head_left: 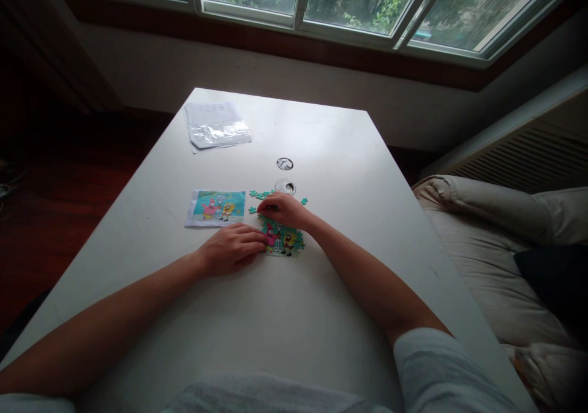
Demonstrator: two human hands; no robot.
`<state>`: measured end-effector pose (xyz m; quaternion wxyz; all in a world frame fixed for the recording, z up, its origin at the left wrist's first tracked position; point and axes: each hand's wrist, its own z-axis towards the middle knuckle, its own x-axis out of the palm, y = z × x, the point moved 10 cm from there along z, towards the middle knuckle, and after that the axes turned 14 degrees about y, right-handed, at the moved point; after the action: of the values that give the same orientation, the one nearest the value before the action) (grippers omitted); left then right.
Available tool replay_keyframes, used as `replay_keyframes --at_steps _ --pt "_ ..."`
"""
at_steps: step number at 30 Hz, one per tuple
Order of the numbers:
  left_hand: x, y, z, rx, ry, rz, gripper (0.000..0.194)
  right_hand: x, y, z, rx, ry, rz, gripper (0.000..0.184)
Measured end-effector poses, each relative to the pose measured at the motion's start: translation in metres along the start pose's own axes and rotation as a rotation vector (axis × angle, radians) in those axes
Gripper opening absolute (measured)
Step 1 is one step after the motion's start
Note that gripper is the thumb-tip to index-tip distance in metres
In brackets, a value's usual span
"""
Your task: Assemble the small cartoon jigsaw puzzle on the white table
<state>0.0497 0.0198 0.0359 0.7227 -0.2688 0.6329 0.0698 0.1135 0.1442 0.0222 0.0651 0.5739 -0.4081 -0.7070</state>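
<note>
A partly joined jigsaw puzzle (289, 239) with pink and yellow cartoon figures lies flat on the white table. My left hand (234, 249) rests palm down, its outstretched fingers touching the puzzle's left edge. Over the puzzle's upper part is my right hand (285, 209), thumb and forefinger pinched together at a small puzzle piece that the fingers mostly hide. Loose teal puzzle pieces (261, 195) lie just beyond it, and a single loose piece (304, 201) sits to its right. A picture card (220, 207) showing the same figures lies left of the puzzle.
Papers in a clear plastic sleeve (218, 125) lie at the table's far left. Two round marks or discs, a far one (285, 164) and a nearer one (285, 186), show on the white table (331, 149). A beige sofa (482, 247) stands at the right.
</note>
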Motion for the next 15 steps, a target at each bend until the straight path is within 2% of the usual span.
replay_keyframes --at_steps 12,15 --pt "-0.0016 0.0004 0.0002 -0.005 -0.007 0.001 0.028 -0.0050 0.0070 -0.0063 0.012 -0.033 0.051 0.006" --pt "-0.0023 -0.0003 0.0002 -0.001 -0.007 -0.005 0.029 -0.0053 0.0086 -0.0094 -0.010 -0.030 0.081 0.013"
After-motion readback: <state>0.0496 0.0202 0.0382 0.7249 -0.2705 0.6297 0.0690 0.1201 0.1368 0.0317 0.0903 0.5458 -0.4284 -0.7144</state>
